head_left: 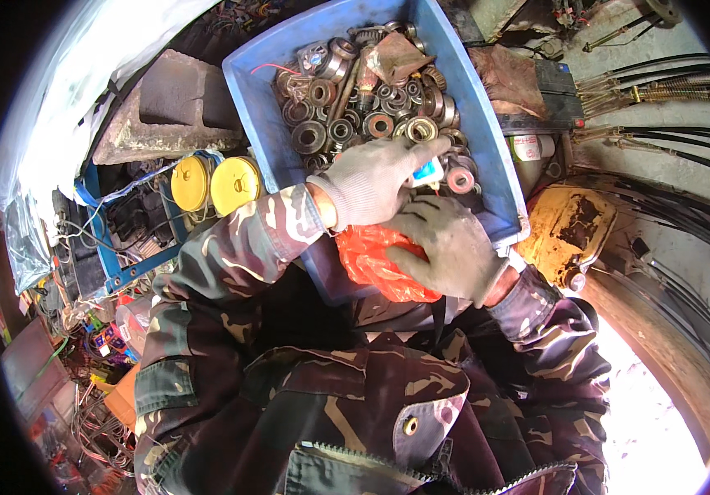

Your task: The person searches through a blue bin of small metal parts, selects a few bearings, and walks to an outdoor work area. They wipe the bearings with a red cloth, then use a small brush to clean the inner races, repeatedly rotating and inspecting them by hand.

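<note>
Head view: small blue-white item (427,172) pinched in fingers of L hand (371,177), gloved, held over pile of bearings (379,125) in blue bin (491,124). Red plastic bag (363,257) touched by R hand (447,247), also gloved, thumb laid across; whether gripped can't be told. Bag seen at bin's near end. Yellow discs (238,186) seen L of bin, stained yellow container (565,227) R.

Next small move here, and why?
Probably ease the small blue-and-white item toward the red bag: it sits by the left hand's fingers, and the right hand rests against the bag, close below.
</note>
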The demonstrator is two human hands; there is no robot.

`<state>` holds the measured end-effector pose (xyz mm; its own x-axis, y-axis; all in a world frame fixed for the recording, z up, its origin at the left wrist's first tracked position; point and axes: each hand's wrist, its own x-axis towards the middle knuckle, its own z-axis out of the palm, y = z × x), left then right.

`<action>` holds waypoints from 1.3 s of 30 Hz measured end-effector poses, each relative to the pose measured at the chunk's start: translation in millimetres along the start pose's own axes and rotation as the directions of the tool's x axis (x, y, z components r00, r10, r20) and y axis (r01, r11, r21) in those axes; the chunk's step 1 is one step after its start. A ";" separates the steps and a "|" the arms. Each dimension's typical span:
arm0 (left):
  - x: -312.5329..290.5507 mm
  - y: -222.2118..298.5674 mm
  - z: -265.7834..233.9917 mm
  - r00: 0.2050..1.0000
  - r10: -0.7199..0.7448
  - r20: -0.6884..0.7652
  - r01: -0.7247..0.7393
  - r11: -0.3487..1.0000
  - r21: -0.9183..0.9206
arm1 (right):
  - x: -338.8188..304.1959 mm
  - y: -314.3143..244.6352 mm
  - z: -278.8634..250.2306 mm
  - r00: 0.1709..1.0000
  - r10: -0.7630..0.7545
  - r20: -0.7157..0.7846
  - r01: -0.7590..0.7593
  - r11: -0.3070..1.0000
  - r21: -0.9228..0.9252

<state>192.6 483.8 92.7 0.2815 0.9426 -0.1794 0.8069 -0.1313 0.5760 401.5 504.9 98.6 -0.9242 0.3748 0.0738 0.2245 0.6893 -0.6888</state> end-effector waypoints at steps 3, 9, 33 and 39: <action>-2.0 2.0 -11.7 0.984 0.016 0.175 0.010 0.989 -0.146 | -8.4 -5.1 -3.8 0.997 -0.039 -0.066 0.045 0.995 0.094; 21.3 -30.5 -58.7 0.999 0.006 0.047 0.004 0.977 -0.214 | -15.7 -11.2 -7.4 0.996 -0.026 -0.083 0.043 0.977 0.207; 57.6 -18.8 -21.8 0.995 0.011 0.095 -0.062 0.832 0.551 | -18.7 0.0 -2.5 0.987 -0.038 -0.158 0.067 0.981 0.183; 29.4 7.8 -16.3 0.964 0.265 -0.015 -0.259 0.953 0.156 | -19.4 4.1 -1.2 0.970 -0.113 -0.217 0.159 0.965 0.207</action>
<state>198.7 515.4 104.8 0.4769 0.8789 -0.0084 0.7773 -0.4172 0.4709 420.7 501.2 95.1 -0.8543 0.4200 0.3062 0.0060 0.5970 -0.8022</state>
